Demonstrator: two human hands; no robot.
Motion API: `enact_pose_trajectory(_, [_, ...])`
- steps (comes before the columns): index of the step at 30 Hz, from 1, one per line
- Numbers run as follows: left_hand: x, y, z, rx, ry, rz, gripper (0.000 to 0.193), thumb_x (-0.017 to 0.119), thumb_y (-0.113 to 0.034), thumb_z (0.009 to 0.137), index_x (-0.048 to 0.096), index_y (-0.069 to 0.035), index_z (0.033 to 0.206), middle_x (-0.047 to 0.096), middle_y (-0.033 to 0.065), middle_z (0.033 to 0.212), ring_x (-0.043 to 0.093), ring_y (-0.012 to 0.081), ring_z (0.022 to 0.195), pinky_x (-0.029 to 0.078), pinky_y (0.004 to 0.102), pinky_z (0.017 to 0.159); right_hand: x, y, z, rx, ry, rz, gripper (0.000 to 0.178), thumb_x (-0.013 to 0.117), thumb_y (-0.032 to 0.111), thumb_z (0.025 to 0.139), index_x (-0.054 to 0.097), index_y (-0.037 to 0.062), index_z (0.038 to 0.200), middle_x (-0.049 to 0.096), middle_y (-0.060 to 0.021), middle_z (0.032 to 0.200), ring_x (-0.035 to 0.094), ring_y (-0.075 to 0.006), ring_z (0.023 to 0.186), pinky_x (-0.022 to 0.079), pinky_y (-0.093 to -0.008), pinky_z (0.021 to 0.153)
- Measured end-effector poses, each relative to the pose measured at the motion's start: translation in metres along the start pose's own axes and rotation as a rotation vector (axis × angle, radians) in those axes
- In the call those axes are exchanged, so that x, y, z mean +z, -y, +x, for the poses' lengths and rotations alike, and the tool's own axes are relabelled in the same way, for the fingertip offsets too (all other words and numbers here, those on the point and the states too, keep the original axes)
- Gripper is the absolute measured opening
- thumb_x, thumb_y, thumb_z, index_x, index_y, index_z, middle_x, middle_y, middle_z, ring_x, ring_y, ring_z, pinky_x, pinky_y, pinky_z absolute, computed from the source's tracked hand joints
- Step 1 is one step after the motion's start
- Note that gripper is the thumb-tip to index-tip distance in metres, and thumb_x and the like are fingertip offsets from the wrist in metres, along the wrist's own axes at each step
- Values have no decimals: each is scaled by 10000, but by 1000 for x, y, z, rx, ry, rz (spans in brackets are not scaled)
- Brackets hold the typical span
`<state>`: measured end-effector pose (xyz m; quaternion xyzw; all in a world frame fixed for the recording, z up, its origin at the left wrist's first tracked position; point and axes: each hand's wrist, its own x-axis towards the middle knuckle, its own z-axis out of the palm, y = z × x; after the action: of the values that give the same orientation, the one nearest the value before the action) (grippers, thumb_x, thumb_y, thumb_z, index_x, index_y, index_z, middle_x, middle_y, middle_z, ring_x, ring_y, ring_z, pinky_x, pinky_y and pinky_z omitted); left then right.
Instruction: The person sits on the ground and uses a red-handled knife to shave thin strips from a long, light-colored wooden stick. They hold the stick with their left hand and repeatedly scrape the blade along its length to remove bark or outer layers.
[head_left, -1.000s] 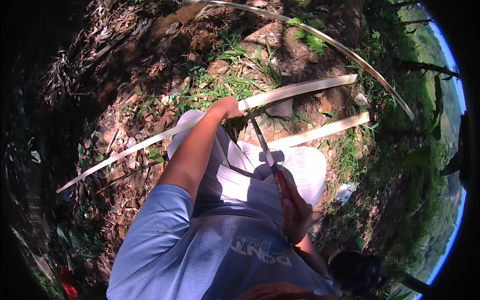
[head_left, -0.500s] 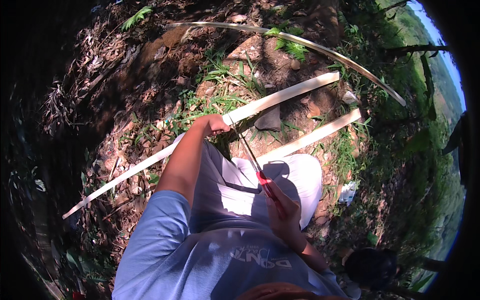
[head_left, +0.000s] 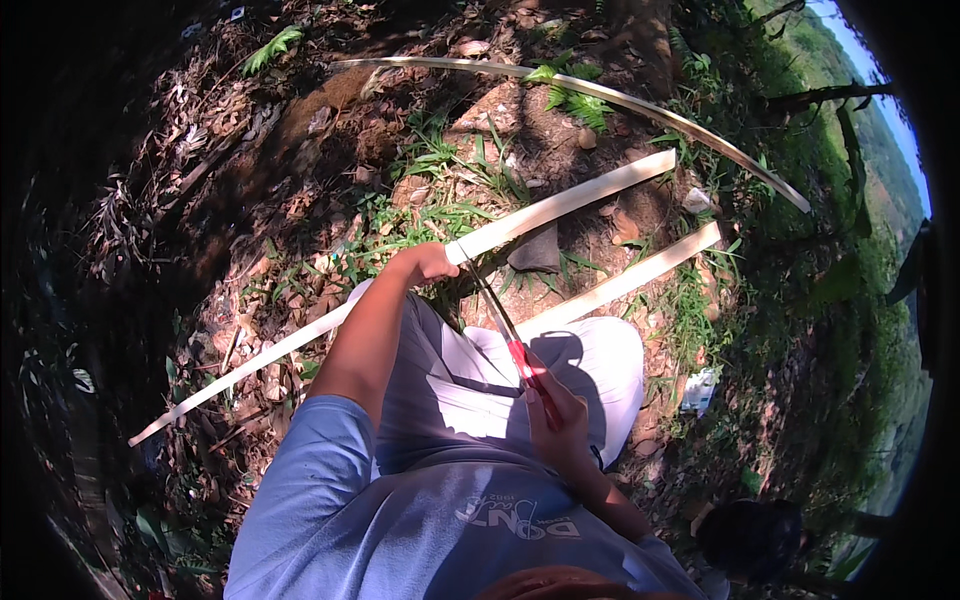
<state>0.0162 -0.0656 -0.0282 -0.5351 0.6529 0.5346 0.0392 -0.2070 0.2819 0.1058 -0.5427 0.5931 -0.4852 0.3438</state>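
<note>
A long pale wooden strip (head_left: pixel 570 200) slants from the lower left to the upper right, passing under my left forearm. My left hand (head_left: pixel 435 262) is closed on it near its middle. In my right hand (head_left: pixel 560 415) is the red handle of a narrow-bladed handsaw (head_left: pixel 492 302), gripped above my lap. The blade slants away from me, and its far end meets the strip right beside my left hand. A thin dark line crosses the wood there. Whether the teeth are in the wood is too small to tell.
A second pale strip (head_left: pixel 630 280) lies by my right knee. Farther off, a long curved strip (head_left: pixel 620 97) arcs over the ground. Grass, dry leaves, a grey stone (head_left: pixel 537 248) and a white-blue packet (head_left: pixel 698 390) surround me. A dark rounded thing (head_left: pixel 750 537) is at the lower right.
My right hand and the saw have slid slightly forward and left along the blade's line. My left hand keeps its hold on the strip.
</note>
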Motion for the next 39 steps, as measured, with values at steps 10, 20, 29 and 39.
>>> enact_pose_trajectory(10, [3, 13, 14, -1, 12, -29, 338, 786, -217, 906, 663, -10, 669, 599, 78, 586, 532, 186, 477, 401, 383, 467, -17, 3, 12, 29, 19, -59, 449, 634, 138, 1097, 626, 11, 1528, 785, -105, 983, 690, -113, 823, 542, -281, 750])
enact_pose_trajectory(20, [3, 20, 17, 11, -29, 65, 350, 780, -241, 908, 682, 22, 699, 613, 97, 595, 563, 211, 489, 426, 405, 474, -18, 0, 18, -102, -16, -74, 460, 650, 171, 1102, 621, 32, 1540, 784, -111, 1038, 708, -144, 845, 554, -298, 783])
enact_pose_trajectory(29, [1, 3, -2, -45, 52, -98, 280, 760, -172, 900, 616, -72, 682, 501, -5, 591, 448, 126, 504, 334, 356, 484, -16, 4, 8, 11, 98, -37, 449, 664, 104, 1072, 643, 38, 1516, 689, -32, 747, 576, -93, 589, 477, -284, 577])
enact_pose_trajectory(39, [16, 17, 10, 201, -211, 557, 365, 803, -318, 852, 807, 17, 999, 788, 235, 931, 757, 413, 844, 593, 479, 794, -17, 25, 4, -27, 51, -55, 480, 616, 168, 1092, 610, -11, 1538, 666, -12, 753, 562, -62, 614, 445, -270, 567])
